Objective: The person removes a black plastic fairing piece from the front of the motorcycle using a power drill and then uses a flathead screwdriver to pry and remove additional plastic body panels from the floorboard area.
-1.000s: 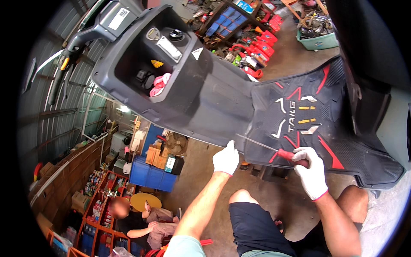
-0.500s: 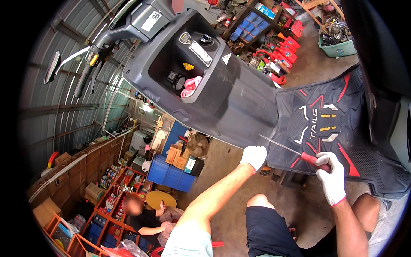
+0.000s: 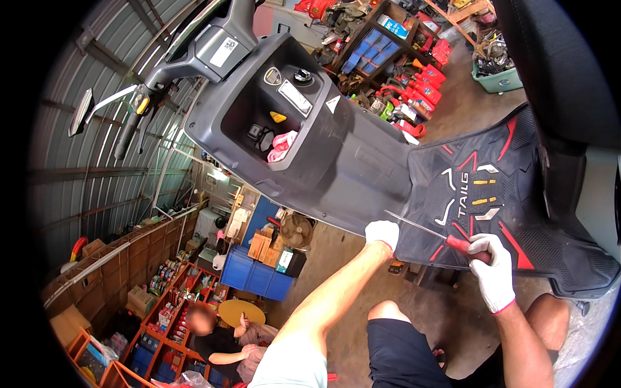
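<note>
Both my hands wear white work gloves. My right hand (image 3: 493,271) is wrapped round the red handle of a screwdriver (image 3: 458,244). Its long metal shaft points left across the front corner of the black floor mat (image 3: 517,223), and the tip lies near the lower end of the scooter's dark grey front panel (image 3: 362,168). Just below that tip, my left hand (image 3: 381,234) is closed at the panel's lower edge. Its fingertips are hidden, so what they grip does not show. Pink-and-white cloth (image 3: 282,146) sits in the panel's open storage pocket.
The scooter's handlebar (image 3: 132,123) and mirror (image 3: 81,111) reach out at upper left; its black seat (image 3: 550,71) overhangs the right. Red bottles (image 3: 424,90) and a green bin (image 3: 498,79) stand beyond. At lower left, a person sits holding a yellow disc (image 3: 240,313) near shelves.
The scooter and surroundings have shifted slightly left in the view. Both hands keep almost the same pose, and the screwdriver stays in my right hand with its tip near the panel.
</note>
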Available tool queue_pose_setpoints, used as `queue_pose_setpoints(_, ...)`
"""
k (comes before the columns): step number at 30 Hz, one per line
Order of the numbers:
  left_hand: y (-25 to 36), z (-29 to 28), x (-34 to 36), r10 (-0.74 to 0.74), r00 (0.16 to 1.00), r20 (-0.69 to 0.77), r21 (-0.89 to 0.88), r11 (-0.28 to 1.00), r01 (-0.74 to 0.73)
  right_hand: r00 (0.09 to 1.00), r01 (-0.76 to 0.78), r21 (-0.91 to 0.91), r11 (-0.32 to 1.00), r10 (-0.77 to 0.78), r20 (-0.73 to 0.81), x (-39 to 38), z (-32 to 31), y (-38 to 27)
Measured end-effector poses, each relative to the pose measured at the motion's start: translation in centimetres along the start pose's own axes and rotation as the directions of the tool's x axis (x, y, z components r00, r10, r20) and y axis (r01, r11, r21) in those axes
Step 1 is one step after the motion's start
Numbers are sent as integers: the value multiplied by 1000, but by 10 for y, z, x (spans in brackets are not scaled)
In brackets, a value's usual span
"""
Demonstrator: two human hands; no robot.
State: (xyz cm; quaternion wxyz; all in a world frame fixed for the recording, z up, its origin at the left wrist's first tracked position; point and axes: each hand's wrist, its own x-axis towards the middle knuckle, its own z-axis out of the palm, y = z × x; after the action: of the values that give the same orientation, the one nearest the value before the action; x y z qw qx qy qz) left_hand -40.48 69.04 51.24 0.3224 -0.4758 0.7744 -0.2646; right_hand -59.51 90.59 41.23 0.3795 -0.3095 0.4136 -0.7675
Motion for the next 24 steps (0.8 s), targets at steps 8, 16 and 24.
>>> queue_pose_setpoints(8,-28,-21,9,-77,956,282,-300,940,164,1000,29,-141,990,-30,-7,-3,3,12)
queue_pose_setpoints(16,-39,-6,45,134,921,367,-45,991,-126,995,87,-191,978,-74,71,-8,18,25)
queue_pose_setpoints(24,-38,-15,44,121,890,439,16,990,-142,996,-24,-138,990,36,81,-9,20,33)
